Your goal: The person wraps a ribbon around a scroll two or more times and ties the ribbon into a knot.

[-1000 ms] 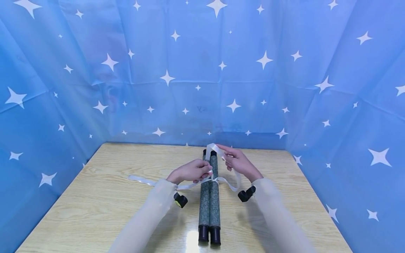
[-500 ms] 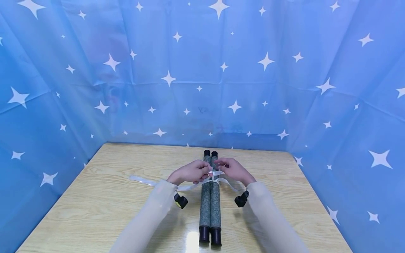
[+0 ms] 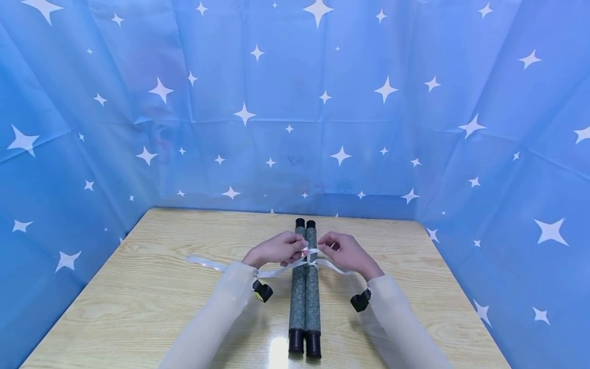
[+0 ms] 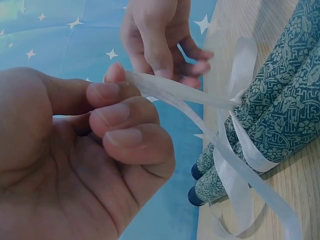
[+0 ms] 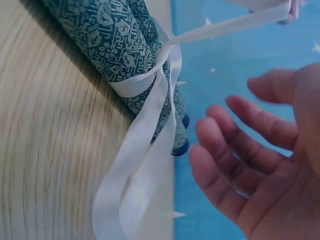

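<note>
A hanging scroll (image 3: 298,302) with green floral cloth and dark end knobs lies on the table, rolled from both sides into two parallel rolls. White ribbon (image 3: 275,273) wraps its middle and crosses itself there. My left hand (image 3: 276,249) pinches a folded length of this ribbon (image 4: 182,92) between thumb and index finger, pulled taut from the scroll; its other fingers curl in. Just right of the scroll hovers my right hand (image 3: 348,252). In the right wrist view the right hand's fingers (image 5: 217,175) are loosely bent, apart from the ribbon, holding nothing.
One ribbon tail stretches left across the wood-grain table (image 3: 161,307); a looped part (image 5: 110,200) hangs to the right of the scroll. A blue curtain (image 3: 286,102) with white stars stands behind and on both sides. Small black cameras (image 3: 361,301) sit at both wrists.
My right hand has come down from the scroll's far end, where ribbon was draped over its fingers, and is now free of it. The left hand keeps its pinch in nearly the same place.
</note>
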Demonstrator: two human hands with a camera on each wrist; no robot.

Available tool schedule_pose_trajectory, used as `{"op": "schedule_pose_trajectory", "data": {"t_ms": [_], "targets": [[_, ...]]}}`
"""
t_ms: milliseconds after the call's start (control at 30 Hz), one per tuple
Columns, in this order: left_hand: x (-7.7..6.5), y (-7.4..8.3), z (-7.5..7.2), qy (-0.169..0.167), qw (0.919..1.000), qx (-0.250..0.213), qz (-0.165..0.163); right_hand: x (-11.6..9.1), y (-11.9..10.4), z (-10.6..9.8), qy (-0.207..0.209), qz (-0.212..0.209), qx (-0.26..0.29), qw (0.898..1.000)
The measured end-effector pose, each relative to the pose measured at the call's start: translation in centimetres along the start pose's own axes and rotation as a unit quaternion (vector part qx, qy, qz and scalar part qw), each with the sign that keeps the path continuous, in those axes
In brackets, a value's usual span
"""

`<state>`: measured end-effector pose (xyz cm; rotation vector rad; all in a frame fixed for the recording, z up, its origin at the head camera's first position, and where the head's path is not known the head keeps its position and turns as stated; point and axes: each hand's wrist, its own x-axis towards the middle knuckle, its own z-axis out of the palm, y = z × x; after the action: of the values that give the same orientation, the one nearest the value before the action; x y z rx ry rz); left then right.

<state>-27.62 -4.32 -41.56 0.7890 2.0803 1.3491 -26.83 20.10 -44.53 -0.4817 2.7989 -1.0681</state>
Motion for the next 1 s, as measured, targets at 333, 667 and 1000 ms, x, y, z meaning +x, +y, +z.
{"op": "schedule_pose_trajectory", "data": {"t_ms": [333, 667, 1000], "targets": [[0.4, 0.4, -0.3, 0.002, 0.9998, 0.018, -0.006, -1.3, -2.4, 1.2, -0.013, -0.058, -0.066, 0.996], [0.9, 0.6, -0.5, 0.007, 0.9991, 0.041, -0.011, -0.8, -3.0, 2.8, 0.060, -0.102, -0.135, 0.984], [0.7, -0.3, -0.8, 0.017, 0.9984, 0.053, -0.012, -0.9, -2.3, 2.8, 0.074, -0.137, -0.101, 0.983]]}}
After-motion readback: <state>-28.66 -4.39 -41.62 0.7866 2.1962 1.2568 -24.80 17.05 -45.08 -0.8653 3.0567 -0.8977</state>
